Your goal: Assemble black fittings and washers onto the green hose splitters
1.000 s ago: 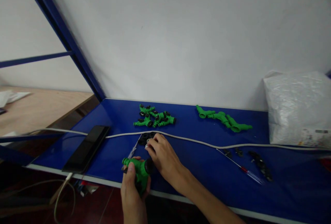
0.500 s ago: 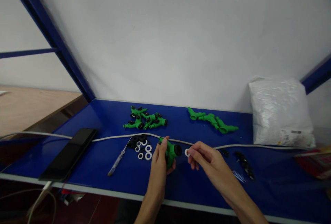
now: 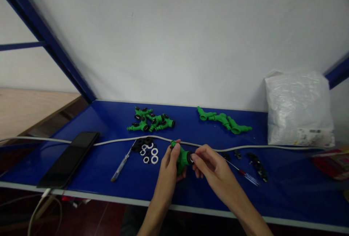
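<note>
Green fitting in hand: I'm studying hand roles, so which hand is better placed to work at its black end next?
Probably the right hand: its fingertips are at the black end, seemingly pinching a white ring. The left hand holds the green fitting by its body.

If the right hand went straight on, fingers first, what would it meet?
Likely the black collar on the green fitting in the left hand; the right hand looks very close, though depth is unclear.

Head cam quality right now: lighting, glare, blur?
Head view: dim, soft lighting; mild sheen on the crinkled white plastic package; printed red packet at right edge smeared; dark red floor in deep shadow; white ring at the right hand's fingertips barely resolves.
</note>
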`<state>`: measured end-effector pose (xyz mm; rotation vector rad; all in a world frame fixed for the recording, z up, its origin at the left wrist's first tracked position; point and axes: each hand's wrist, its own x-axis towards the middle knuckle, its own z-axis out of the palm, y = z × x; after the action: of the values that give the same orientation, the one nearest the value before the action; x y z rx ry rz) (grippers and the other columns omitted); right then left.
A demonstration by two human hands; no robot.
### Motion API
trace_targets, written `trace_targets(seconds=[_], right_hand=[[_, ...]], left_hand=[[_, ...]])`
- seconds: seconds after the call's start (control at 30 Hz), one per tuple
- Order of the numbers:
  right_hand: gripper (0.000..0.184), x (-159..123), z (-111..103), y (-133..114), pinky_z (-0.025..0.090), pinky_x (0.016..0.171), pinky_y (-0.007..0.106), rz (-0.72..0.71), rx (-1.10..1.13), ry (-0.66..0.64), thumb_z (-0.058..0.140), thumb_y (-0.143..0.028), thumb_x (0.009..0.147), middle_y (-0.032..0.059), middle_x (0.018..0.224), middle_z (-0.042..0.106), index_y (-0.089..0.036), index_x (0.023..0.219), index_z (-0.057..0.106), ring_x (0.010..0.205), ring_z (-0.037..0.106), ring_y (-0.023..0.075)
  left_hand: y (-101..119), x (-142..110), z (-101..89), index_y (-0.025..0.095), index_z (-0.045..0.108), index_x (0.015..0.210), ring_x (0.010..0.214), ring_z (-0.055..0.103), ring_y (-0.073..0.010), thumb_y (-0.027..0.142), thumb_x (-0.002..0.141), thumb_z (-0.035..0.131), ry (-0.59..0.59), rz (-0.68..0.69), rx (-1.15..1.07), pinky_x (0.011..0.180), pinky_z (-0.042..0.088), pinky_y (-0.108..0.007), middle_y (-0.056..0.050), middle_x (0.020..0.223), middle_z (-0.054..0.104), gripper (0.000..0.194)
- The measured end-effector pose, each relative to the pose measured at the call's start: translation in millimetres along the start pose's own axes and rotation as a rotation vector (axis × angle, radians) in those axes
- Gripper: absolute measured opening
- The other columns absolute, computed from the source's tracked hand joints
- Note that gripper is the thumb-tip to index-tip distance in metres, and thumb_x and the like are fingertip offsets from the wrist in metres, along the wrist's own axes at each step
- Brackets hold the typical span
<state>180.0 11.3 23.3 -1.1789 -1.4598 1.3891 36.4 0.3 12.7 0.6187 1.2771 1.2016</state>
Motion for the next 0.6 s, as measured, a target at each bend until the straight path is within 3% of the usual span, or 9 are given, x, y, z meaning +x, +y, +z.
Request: trace_targets(seconds=[0.2,0.37,0.6], right_hand=[[0.037,0,2,-2,0.044,0.057,0.026,0.041,0.094,0.006,0.067,-0.056,0.091,-0.0032,0.070,0.064,-0.021,0.094,0.056,0.058,0.059,0.0122],[0.038,-3,2,-10,0.053,0.069,0.031,0.101,0.272,-0.102,0.069,-0.050,0.091,0.0019,0.077,0.072,-0.019,0.111,0.060,0.068,0.067,0.0165],[0.032,-4,-1,-11,0.054,0.069,0.032,0.181,0.422,-0.156,0.076,-0.044,0.088,0.0026,0.077,0.074,-0.019,0.096,0.057,0.068,0.069,0.0162]], left_hand=[[4,-1,0.4,0.022,0.065,0.131,0.063,0.055,-0.0125,0.074,0.077,0.064,0.004,-0.019,0.000,0.055,0.046,-0.020,0.002,0.075,0.056,0.075],[2,1,-1.2,0.023,0.065,0.132,0.060,0.054,-0.0117,0.077,0.075,0.062,-0.016,-0.054,-0.031,0.054,0.046,-0.020,0.001,0.077,0.060,0.079],[2,2,-1.4,0.023,0.063,0.133,0.056,0.053,-0.0120,0.078,0.074,0.062,-0.047,-0.053,-0.019,0.053,0.046,-0.021,0.003,0.069,0.058,0.081]])
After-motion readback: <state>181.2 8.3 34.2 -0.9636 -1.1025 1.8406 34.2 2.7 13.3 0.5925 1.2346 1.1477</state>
